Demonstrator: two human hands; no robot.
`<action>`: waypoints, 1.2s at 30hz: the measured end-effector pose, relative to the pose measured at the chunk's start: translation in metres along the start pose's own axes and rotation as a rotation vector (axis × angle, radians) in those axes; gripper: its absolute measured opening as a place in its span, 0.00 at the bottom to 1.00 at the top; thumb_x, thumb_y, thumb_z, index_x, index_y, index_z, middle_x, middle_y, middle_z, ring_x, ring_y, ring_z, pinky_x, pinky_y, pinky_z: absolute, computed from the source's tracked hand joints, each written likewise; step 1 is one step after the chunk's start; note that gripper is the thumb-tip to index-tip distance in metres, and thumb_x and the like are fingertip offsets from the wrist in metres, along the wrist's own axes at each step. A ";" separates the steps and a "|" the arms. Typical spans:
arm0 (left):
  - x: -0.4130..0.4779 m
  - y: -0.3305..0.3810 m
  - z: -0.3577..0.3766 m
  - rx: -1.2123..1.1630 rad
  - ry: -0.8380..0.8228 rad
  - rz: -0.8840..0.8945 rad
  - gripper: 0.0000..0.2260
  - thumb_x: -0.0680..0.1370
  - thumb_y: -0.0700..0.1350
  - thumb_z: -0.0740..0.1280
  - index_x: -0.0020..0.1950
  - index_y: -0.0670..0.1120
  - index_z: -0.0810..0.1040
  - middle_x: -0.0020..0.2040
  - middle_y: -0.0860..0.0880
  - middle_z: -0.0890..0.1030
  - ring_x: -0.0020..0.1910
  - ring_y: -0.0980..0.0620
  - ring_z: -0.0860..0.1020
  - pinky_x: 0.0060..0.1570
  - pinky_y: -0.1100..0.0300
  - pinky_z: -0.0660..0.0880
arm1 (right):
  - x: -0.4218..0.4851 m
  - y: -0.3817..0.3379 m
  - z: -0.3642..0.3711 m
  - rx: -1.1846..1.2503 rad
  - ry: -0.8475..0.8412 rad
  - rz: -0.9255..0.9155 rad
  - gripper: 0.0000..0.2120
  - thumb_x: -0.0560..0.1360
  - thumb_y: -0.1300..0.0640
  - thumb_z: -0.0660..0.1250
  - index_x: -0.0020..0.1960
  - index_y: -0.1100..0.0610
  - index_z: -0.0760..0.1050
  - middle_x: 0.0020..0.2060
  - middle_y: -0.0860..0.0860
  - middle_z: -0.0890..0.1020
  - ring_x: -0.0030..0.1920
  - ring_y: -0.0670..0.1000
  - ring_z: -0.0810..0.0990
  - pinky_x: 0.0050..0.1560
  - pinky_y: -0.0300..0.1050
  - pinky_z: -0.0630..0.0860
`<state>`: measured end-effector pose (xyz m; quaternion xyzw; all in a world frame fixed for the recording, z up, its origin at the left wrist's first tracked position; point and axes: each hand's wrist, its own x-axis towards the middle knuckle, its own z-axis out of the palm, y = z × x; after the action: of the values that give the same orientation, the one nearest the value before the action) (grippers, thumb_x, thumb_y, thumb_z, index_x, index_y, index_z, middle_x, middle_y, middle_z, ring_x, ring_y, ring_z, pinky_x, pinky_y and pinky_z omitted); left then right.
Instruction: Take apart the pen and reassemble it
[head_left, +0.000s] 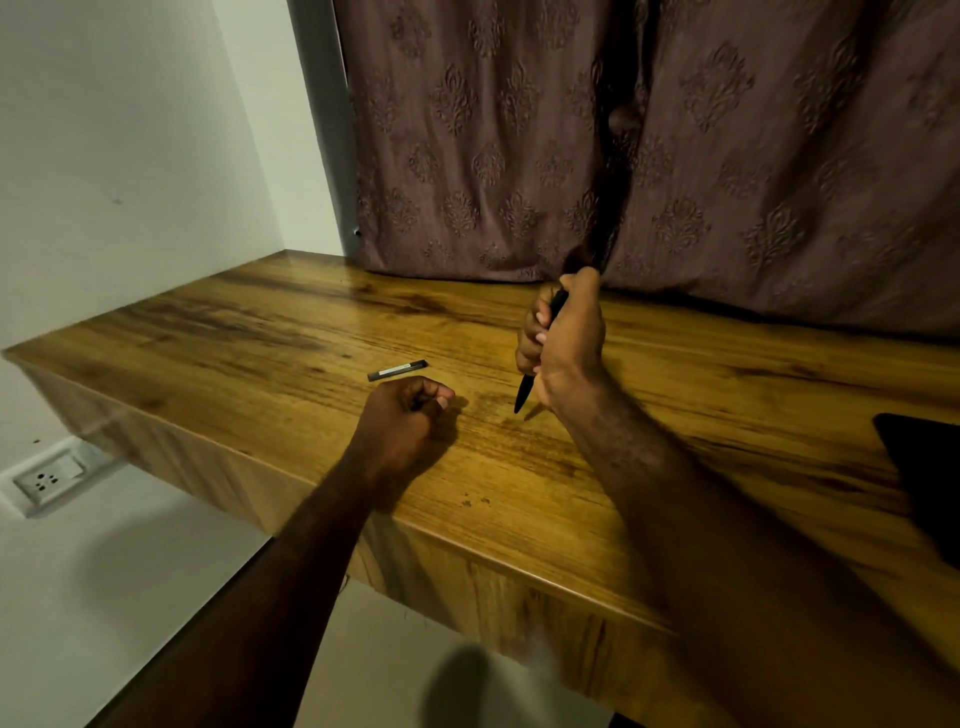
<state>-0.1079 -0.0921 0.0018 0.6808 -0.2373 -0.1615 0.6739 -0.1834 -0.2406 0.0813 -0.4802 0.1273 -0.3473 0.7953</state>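
My right hand (566, 338) grips the black pen body (525, 392) upright over the wooden table (260, 332), its pointed tip aimed down just above the surface. The upper part of the pen sticks out above my fingers. My left hand (402, 415) rests on the table as a fist, curled round a small dark pen part that barely shows between the fingers. A short dark pen piece (397, 370) with a pale band lies flat on the table just beyond my left hand.
A brown patterned curtain (675, 145) hangs behind the table. A black flat object (924, 478) lies at the table's right edge. A wall socket (49, 480) sits low on the left wall. The table's front edge runs diagonally below my arms.
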 end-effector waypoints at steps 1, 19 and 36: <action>0.000 0.000 0.000 -0.003 0.000 -0.002 0.12 0.80 0.37 0.65 0.42 0.47 0.85 0.50 0.31 0.82 0.42 0.43 0.78 0.44 0.48 0.73 | 0.000 -0.001 0.000 0.007 -0.005 -0.006 0.21 0.77 0.49 0.51 0.27 0.55 0.61 0.20 0.49 0.59 0.21 0.48 0.52 0.28 0.38 0.50; -0.003 0.002 0.004 -0.005 0.038 0.002 0.13 0.80 0.35 0.64 0.39 0.46 0.83 0.49 0.32 0.83 0.42 0.42 0.78 0.44 0.49 0.72 | 0.001 0.001 -0.001 -0.012 0.019 0.008 0.22 0.78 0.48 0.52 0.27 0.55 0.63 0.20 0.49 0.60 0.21 0.48 0.54 0.27 0.38 0.51; 0.000 0.001 0.003 -0.038 -0.001 -0.005 0.14 0.80 0.34 0.63 0.40 0.45 0.84 0.51 0.25 0.78 0.41 0.44 0.75 0.38 0.55 0.71 | 0.002 0.002 0.001 -0.116 -0.007 -0.009 0.22 0.77 0.49 0.52 0.27 0.55 0.61 0.20 0.49 0.60 0.20 0.48 0.53 0.26 0.35 0.53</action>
<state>-0.1092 -0.0944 0.0024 0.6685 -0.2326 -0.1679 0.6861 -0.1805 -0.2405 0.0806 -0.5271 0.1423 -0.3413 0.7652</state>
